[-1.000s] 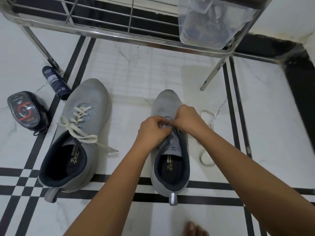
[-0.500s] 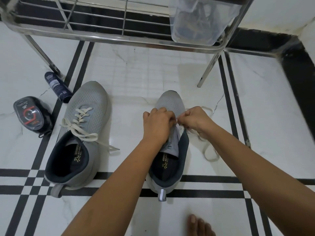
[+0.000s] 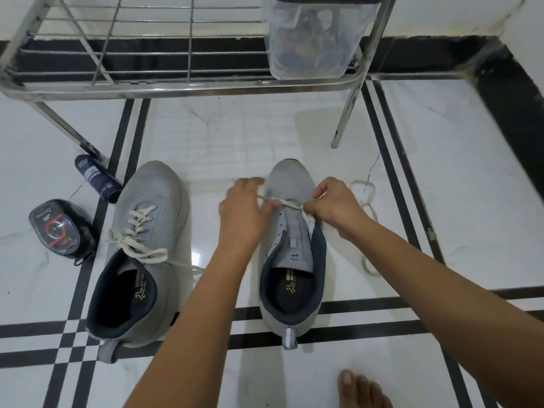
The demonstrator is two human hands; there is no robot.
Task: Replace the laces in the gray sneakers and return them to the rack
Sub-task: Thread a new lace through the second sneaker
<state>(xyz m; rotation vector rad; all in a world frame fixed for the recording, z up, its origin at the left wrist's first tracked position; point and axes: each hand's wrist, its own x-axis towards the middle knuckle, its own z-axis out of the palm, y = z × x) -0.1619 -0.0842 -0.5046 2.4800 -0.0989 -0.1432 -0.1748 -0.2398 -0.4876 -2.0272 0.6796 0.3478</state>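
Note:
Two gray sneakers stand on the tiled floor, toes toward the rack. The left sneaker (image 3: 141, 240) is fully laced with a cream lace. The right sneaker (image 3: 291, 254) has bare eyelets except for one cream lace (image 3: 279, 200) stretched across its lowest pair. My left hand (image 3: 244, 207) pinches the lace at the shoe's left side. My right hand (image 3: 335, 206) pinches the other part at the right eyelet. The rest of that lace (image 3: 366, 201) trails on the floor to the right, partly hidden by my right arm.
A metal shoe rack (image 3: 182, 83) stands just beyond the shoes, its right leg (image 3: 344, 119) near the right sneaker's toe; a clear plastic container (image 3: 312, 39) sits on it. A dark tube (image 3: 97, 176) and a shoe-polish pack (image 3: 59, 228) lie at left. My bare foot (image 3: 362, 390) is at bottom.
My hands have moved apart from the tongue. The lace now runs taut across the lowest eyelets between them.

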